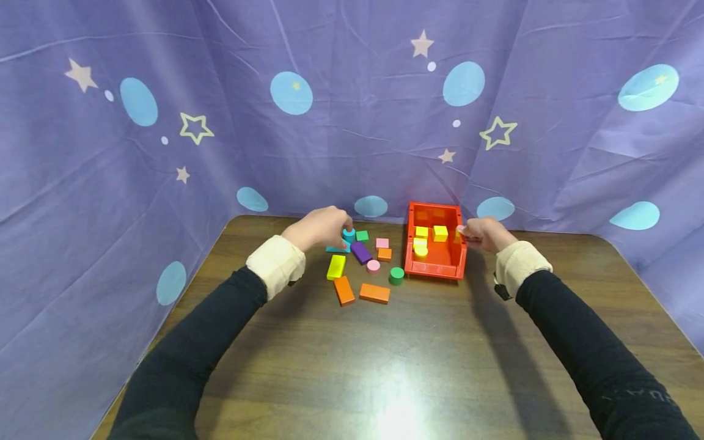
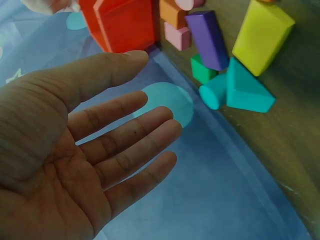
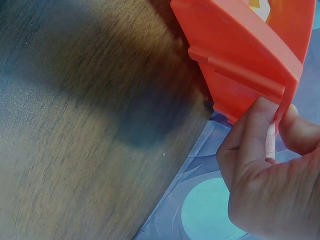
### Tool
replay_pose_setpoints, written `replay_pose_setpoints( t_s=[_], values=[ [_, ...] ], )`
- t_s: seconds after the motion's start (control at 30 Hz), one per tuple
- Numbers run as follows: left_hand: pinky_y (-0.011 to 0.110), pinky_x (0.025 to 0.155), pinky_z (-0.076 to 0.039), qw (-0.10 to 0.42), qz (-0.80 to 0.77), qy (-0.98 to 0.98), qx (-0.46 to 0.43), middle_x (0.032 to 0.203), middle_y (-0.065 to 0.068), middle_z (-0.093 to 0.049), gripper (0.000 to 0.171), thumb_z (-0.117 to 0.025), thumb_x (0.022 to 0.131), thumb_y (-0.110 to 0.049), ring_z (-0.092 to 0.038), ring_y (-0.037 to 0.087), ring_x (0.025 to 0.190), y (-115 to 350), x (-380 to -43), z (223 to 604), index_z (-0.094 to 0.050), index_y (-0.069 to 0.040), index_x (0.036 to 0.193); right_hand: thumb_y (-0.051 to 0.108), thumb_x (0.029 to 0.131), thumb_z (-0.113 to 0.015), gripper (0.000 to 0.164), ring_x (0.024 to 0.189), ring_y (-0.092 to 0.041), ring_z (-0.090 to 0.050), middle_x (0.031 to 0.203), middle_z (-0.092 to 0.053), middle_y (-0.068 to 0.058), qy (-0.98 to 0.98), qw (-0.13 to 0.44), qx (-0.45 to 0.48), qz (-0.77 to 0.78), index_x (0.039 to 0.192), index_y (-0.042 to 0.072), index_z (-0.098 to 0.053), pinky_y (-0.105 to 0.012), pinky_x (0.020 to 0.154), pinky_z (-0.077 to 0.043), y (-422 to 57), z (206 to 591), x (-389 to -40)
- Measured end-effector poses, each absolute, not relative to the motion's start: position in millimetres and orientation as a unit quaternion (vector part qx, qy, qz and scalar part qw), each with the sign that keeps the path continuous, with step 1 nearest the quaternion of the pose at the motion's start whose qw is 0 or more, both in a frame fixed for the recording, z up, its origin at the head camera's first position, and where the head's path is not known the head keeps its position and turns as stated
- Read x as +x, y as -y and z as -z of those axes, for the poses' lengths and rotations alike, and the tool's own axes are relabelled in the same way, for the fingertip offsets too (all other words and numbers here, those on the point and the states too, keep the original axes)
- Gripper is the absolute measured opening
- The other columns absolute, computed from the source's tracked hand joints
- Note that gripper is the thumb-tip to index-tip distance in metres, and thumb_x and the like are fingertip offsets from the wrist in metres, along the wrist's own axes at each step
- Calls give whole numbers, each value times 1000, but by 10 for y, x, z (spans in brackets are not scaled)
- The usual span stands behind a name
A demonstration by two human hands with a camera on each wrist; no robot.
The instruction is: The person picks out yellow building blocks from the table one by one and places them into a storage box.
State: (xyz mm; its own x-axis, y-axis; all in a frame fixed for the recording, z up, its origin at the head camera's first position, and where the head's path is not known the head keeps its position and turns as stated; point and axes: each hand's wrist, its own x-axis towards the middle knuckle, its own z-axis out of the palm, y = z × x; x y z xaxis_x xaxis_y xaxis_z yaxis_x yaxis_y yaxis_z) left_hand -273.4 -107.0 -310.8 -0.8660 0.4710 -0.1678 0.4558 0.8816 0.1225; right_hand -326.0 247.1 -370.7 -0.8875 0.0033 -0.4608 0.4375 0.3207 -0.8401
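Observation:
My left hand [image 1: 321, 228] hovers above the back left of the loose blocks, its fingers apart with nothing in them. In the left wrist view, a teal triangular block [image 2: 247, 92] and a teal cylinder [image 2: 213, 93] lie beside it, near a green block [image 2: 202, 70] and a purple block [image 2: 207, 41]. My right hand [image 1: 486, 234] pinches the right rim of a red plastic bin [image 1: 434, 272], thumb on one side and fingers on the other, as the right wrist view confirms. Inside the bin are several yellow blocks, including a cube [image 1: 440, 233].
Between hand and bin lie a yellow block [image 1: 336, 267], orange blocks [image 1: 375, 293], a pink disc [image 1: 373, 266] and a green cylinder [image 1: 396, 275]. A purple curtain [image 1: 341, 153] hangs right behind the wooden table's [image 1: 308, 360] back edge.

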Motion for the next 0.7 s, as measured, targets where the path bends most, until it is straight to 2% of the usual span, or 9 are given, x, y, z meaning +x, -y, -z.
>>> replay_pose_setpoints(
  t_s=[0.1, 0.27, 0.5, 0.6, 0.7],
  values=[
    [43, 96, -52, 103, -47, -965, 235, 118, 12, -73, 41, -83, 86, -19, -67, 27, 108, 1110, -2725, 3168, -72, -2, 123, -1, 102, -47, 13, 73, -10, -53, 82, -52, -2, -791, 190, 140, 565, 91, -3, -54, -22, 70, -52, -2477, 3715, -3260],
    [43, 94, -53, 97, -49, -965, 238, 115, 12, -73, 37, -83, 86, -20, -67, 27, 103, 1151, -2712, 3239, -74, -2, 117, -1, 102, -49, 19, 72, -10, -51, 81, -49, -3, -796, 191, 136, 558, 83, 0, -51, -25, 77, -52, -2480, 3733, -3263],
    [44, 93, -54, 93, -23, -972, 215, 119, 11, -72, 38, -82, 85, -22, -67, 28, 106, 1182, -2707, 3358, -74, -4, 118, 2, 104, -48, 21, 71, -9, -51, 76, -48, 0, -794, 200, 129, 559, 83, 2, -50, -23, 70, -51, -2482, 3722, -3269],
    [40, 81, -53, 88, -13, -977, 195, 97, 5, -70, 22, -81, 85, -23, -64, 22, 90, 1196, -2709, 3431, -73, -6, 95, 2, 104, -48, 20, 72, -10, -51, 78, -48, -1, -795, 199, 133, 558, 84, 1, -51, -22, 69, -51, -2473, 3713, -3264],
    [38, 70, -47, 87, -6, -981, 174, 80, 2, -55, 29, -80, 85, -25, -53, 19, 79, 1198, -2706, 3496, -58, -11, 74, 2, 103, -49, 19, 73, -11, -51, 82, -48, -3, -797, 195, 137, 555, 84, 2, -50, -22, 70, -51, -2468, 3709, -3262]
  ],
)
